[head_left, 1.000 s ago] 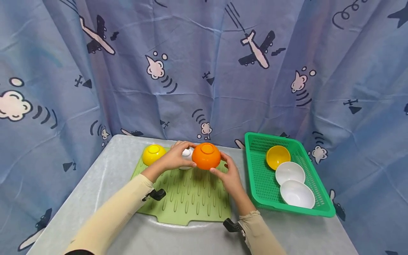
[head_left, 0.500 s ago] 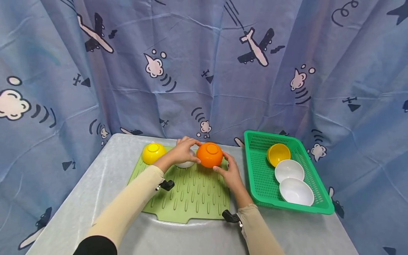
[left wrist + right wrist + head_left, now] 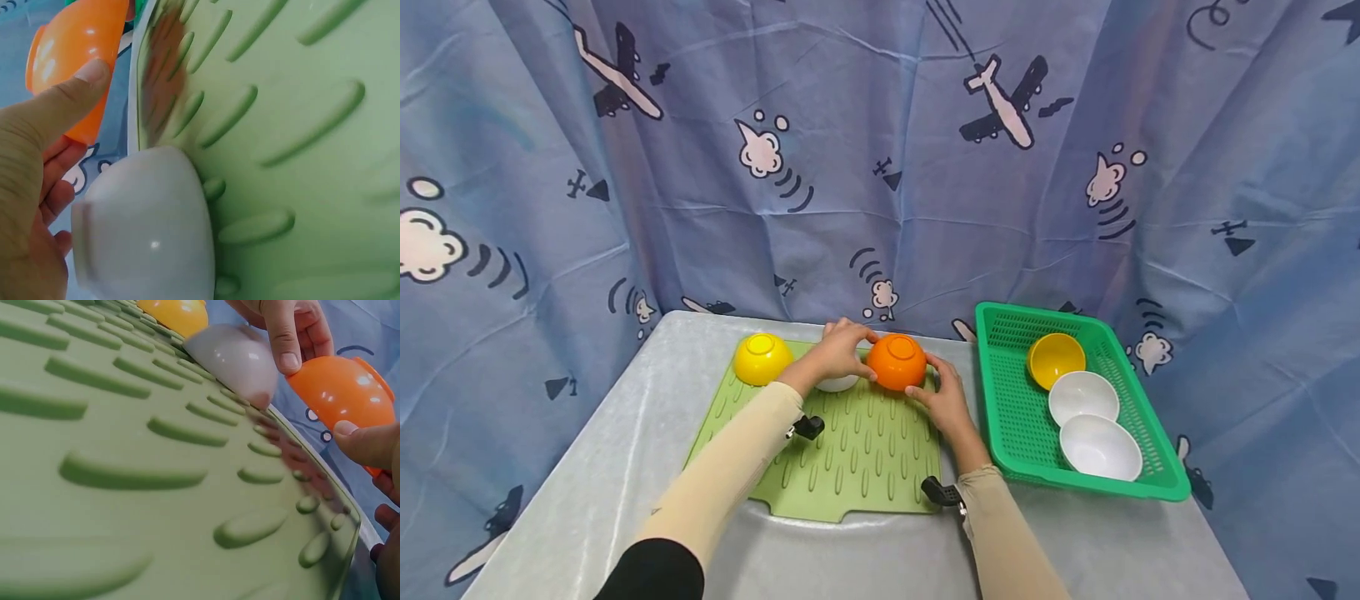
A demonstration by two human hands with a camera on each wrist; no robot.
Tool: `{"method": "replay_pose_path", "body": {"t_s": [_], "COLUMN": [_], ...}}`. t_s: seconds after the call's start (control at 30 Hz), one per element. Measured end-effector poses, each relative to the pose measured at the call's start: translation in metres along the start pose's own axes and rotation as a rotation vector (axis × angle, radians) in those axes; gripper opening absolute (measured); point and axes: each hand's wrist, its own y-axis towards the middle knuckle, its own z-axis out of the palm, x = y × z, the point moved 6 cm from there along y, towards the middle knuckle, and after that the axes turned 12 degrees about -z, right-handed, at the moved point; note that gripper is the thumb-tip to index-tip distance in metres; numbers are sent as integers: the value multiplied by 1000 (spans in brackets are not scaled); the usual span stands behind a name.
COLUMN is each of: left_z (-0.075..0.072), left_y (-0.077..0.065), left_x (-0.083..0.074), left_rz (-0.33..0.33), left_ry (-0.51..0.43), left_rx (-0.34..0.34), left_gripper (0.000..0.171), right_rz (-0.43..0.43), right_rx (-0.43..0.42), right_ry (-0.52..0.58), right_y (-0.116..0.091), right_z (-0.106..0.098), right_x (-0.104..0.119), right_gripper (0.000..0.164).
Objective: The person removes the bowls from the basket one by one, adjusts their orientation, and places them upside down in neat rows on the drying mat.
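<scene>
An orange bowl (image 3: pixel 897 363), upside down, is held between both hands over the back right of a green ridged mat (image 3: pixel 850 467). My left hand (image 3: pixel 841 354) grips its left side, thumb at the rim. On its right side my right hand (image 3: pixel 950 400) pinches the rim, thumb toward me. Both wrist views show a gap between the orange bowl (image 3: pixel 344 390) and the mat, with its shadow below. An upturned white bowl (image 3: pixel 147 225) sits on the mat under my left hand, partly hidden in the head view. Left of it stands an upturned yellow bowl (image 3: pixel 763 360).
A green perforated basket (image 3: pixel 1003 442) stands on the grey table (image 3: pixel 617 417) to the right of the mat. Inside it lie a yellow bowl (image 3: pixel 1056 360) and two white bowls (image 3: pixel 1099 450). A blue patterned curtain (image 3: pixel 820 167) hangs behind the table.
Both hands have carried the orange bowl slightly right and toward the back, lower over the mat. The left forearm has swung to the right and covers more of the white bowl.
</scene>
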Motion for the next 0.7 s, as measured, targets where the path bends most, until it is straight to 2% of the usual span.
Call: {"method": "replay_pose_path", "body": {"t_s": [0.3, 0.53, 0.7], "left_z": [9, 18, 21], "left_y": [8, 11, 12], "left_x": [-4, -2, -3], "left_rz": [-16, -31, -41], "left_ry": [89, 147, 181], "left_rx": [-6, 15, 14], "left_gripper": [68, 68, 65], "right_rz": [0, 33, 46], "right_rx": [10, 26, 53], "right_ry": [14, -170, -220], "right_y": [4, 3, 4], "right_z": [1, -1, -1], "right_x": [-14, -18, -19], "right_gripper": [74, 73, 73]}}
